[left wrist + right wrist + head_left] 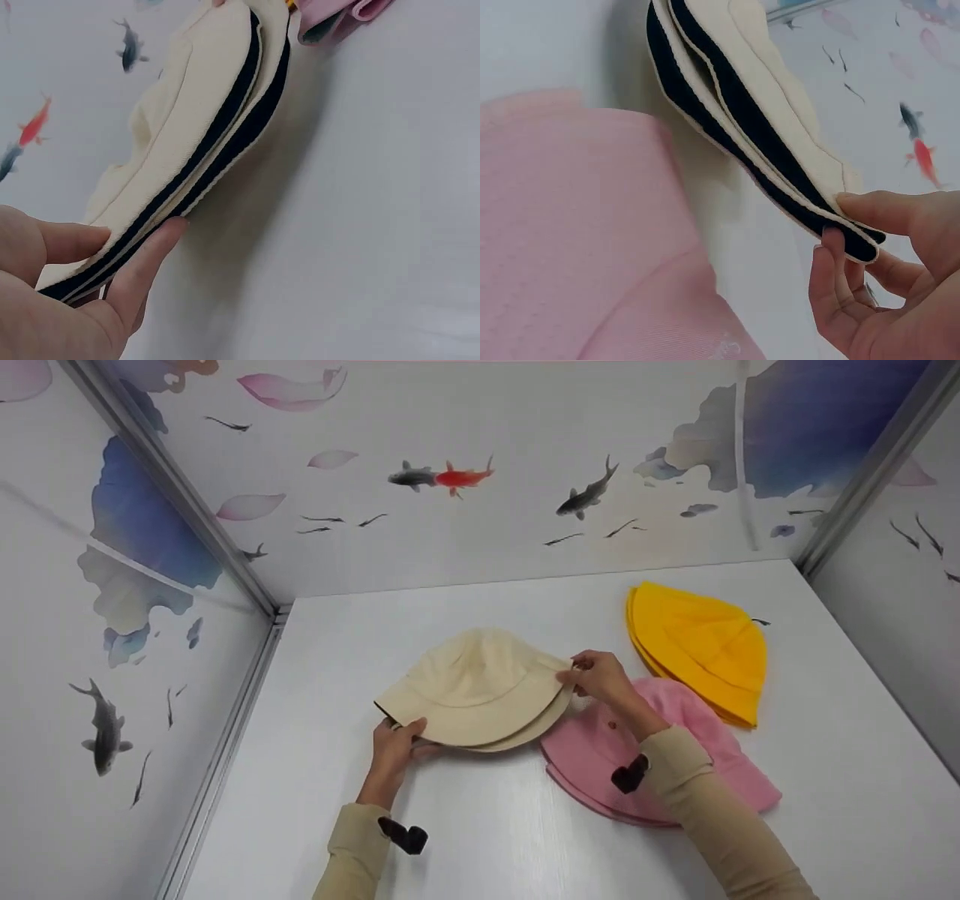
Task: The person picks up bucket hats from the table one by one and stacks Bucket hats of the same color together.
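Two cream bucket hats, one nested over the other, are held between my hands over the white table. My left hand pinches the brims at the left end, thumb on top and fingers beneath. At the opposite end my right hand pinches both brims between thumb and fingers. Dark navy bands line the brims' undersides, plain in the left wrist view on the hats and in the right wrist view on the same hats. A shadow falls on the table below them.
Pink bucket hats, stacked, lie under my right forearm. Beyond them, at the back right, is a stack of yellow bucket hats. White panels printed with fish and petals enclose the table at the back and sides.
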